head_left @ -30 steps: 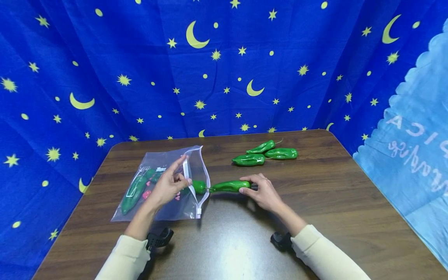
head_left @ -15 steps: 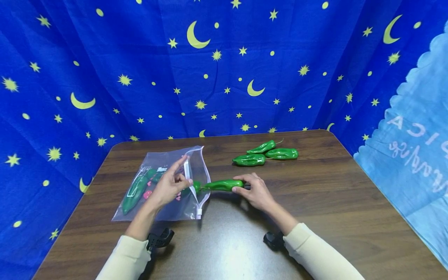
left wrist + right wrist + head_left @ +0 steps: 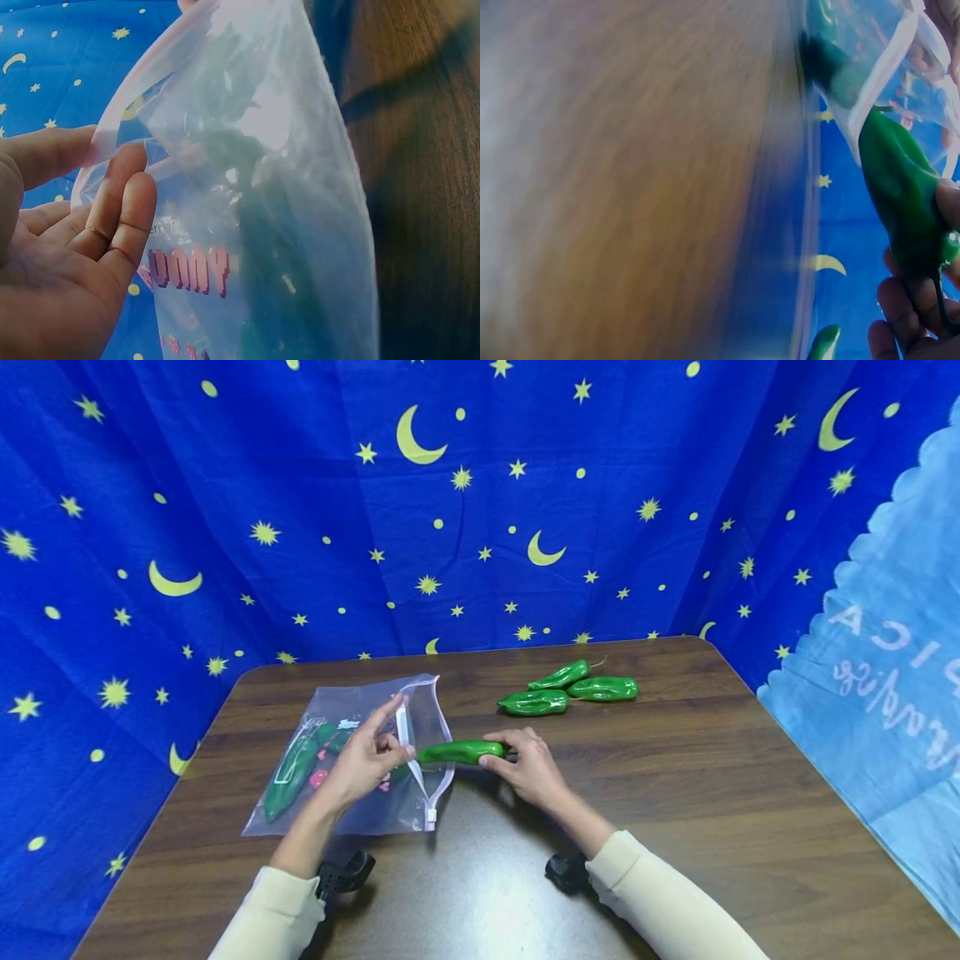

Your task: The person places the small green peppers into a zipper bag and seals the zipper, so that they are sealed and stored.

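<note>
A clear zip bag (image 3: 375, 810) lies on the left of the table with green peppers (image 3: 288, 781) inside. My left hand (image 3: 363, 764) pinches the upper layer of its mouth, holding it raised; the left wrist view shows thumb and fingers at the bag's edge (image 3: 109, 139). By its right end my right hand (image 3: 528, 768) grips a green pepper (image 3: 461, 752), whose left end is within the bag's opening. In the right wrist view that pepper (image 3: 900, 187) points into the mouth, with fingers (image 3: 904, 307) round its stem end.
Three green peppers (image 3: 532, 702) lie together toward the back of the wooden table (image 3: 712, 777). A blue curtain (image 3: 315, 485) with moons and stars stands behind, and a light blue cloth (image 3: 885, 677) hangs at the right.
My right hand has moved left with its pepper, whose front end has gone into the bag's mouth. The pepper that showed at the mouth is now mostly hidden. My left hand has barely moved.
</note>
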Motion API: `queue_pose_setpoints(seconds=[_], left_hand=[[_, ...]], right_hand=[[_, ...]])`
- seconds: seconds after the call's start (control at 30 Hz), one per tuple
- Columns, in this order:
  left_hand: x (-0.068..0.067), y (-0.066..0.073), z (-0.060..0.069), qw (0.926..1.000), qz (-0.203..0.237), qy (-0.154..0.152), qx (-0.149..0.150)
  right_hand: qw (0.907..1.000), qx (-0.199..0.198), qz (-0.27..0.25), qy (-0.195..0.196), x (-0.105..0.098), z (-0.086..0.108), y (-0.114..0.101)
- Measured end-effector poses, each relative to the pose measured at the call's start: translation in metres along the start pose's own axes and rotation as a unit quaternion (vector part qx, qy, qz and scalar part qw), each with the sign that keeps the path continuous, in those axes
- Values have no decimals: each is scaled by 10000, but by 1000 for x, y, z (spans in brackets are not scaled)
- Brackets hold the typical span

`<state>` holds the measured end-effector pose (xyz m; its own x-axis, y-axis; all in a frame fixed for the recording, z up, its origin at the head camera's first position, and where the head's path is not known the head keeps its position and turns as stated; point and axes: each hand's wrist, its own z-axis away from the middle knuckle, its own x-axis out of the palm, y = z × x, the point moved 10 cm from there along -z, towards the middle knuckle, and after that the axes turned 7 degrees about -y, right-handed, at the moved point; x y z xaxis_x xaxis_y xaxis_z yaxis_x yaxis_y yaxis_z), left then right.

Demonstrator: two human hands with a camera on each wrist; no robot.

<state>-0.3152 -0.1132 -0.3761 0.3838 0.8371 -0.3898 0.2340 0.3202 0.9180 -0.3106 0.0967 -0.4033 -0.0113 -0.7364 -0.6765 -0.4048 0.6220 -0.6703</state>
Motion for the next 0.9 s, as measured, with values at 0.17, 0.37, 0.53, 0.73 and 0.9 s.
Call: queue_pose_setpoints(seconds=[0.17,0.37,0.53,0.73,0.9], left_hand=[[1,0,0,10000,37,2,34],[1,1,0,10000,64,-15,68],[2,0,0,9999,99,-39,35],[2,0,0,10000,84,-28,-1],[2,2,0,9999,97,-30,35]], right_hand=[[9999,-86,78,35,7,-5,-6],[9996,-165,235,10,17,-10,-16],[9982,-323,507,20,24,-14,-27],[9951,-570,806,81,31,-18,-37],[9925,-788,917,148,34,-21,-45]])
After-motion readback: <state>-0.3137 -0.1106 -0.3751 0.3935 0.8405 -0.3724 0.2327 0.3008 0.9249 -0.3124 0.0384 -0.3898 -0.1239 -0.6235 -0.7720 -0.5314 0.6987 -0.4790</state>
